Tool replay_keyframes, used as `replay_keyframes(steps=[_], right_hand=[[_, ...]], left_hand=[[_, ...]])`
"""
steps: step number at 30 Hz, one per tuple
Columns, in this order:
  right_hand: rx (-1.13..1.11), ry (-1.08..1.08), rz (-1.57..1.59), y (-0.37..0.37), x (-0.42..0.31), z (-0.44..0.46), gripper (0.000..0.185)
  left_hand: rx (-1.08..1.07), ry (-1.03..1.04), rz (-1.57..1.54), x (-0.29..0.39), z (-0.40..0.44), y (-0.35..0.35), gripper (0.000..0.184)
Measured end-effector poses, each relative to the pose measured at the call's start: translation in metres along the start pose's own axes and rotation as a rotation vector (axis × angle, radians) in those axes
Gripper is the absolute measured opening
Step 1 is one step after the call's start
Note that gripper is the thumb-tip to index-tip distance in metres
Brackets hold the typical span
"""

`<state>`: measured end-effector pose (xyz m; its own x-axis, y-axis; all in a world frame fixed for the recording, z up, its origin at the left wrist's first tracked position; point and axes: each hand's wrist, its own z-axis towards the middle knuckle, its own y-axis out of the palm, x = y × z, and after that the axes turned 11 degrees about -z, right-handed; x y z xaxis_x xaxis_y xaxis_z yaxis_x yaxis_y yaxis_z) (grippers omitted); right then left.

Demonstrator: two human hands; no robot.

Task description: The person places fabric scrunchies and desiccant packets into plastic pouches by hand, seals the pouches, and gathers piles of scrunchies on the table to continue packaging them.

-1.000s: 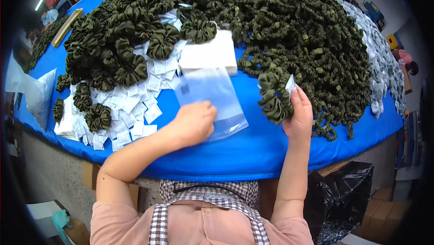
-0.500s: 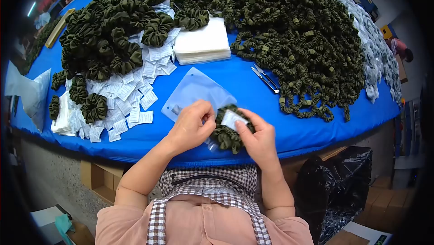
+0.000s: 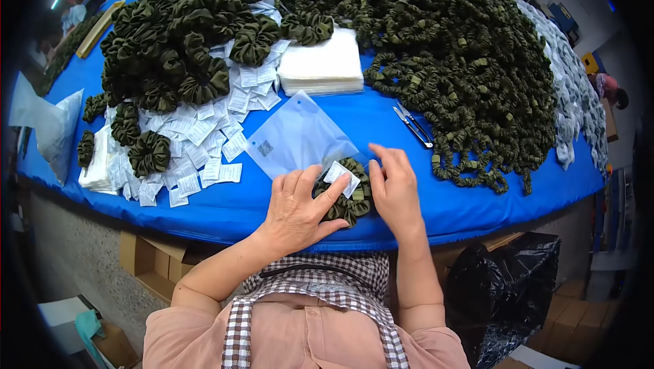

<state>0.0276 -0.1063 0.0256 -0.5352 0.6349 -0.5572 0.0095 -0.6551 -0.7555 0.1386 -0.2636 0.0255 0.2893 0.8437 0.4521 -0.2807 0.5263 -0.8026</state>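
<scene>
Blue-clothed bench (image 3: 204,212) here, and near the middle sits one green scrunchie (image 3: 355,210), one white slip (image 3: 343,174) atop it slanting far-left to near-right! Left hand (image 3: 298,207) lies spread, touching it; right hand (image 3: 396,192) hovers open just right, fingers pointing far. One clear bag (image 3: 300,127) stretches far-left; one pair of snips (image 3: 413,124) rests right, tips far.

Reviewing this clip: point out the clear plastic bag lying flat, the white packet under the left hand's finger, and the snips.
Clear plastic bag (image 3: 301,132): head view, middle of its upper face.
White packet (image 3: 339,170): head view, its uncovered upper part.
Snips (image 3: 413,126): head view, about midway along.
</scene>
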Motion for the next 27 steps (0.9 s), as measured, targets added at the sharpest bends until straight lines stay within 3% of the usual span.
replay_keyframes(steps=[2,6,12,16,22,26,27], right_hand=[[-0.057,0.04,0.038,-0.003,0.004,0.005,0.016],[-0.136,-0.137,-0.11,0.004,0.012,0.011,0.002],[-0.113,-0.047,-0.037,-0.007,-0.006,-0.018,0.008],[-0.089,-0.096,-0.157,-0.005,-0.008,-0.036,0.006],[0.028,-0.063,-0.106,-0.027,-0.02,-0.034,0.008],[-0.074,-0.503,-0.107,-0.01,-0.041,-0.017,0.022],[-0.116,-0.462,-0.201,0.001,-0.04,-0.013,0.027]], left_hand=[[0.0,-0.009,0.033,-0.001,-0.001,0.001,0.069],[0.033,-0.07,0.092,-0.009,-0.001,0.0,0.069],[0.044,-0.148,0.159,-0.026,0.02,0.005,0.065],[0.134,-0.312,0.244,-0.029,0.047,0.025,0.06],[0.13,-0.066,0.153,0.0,0.022,-0.008,0.044],[0.218,-0.508,-0.099,-0.011,0.017,-0.007,0.031],[0.22,-0.504,-0.098,-0.016,0.016,-0.006,0.031]])
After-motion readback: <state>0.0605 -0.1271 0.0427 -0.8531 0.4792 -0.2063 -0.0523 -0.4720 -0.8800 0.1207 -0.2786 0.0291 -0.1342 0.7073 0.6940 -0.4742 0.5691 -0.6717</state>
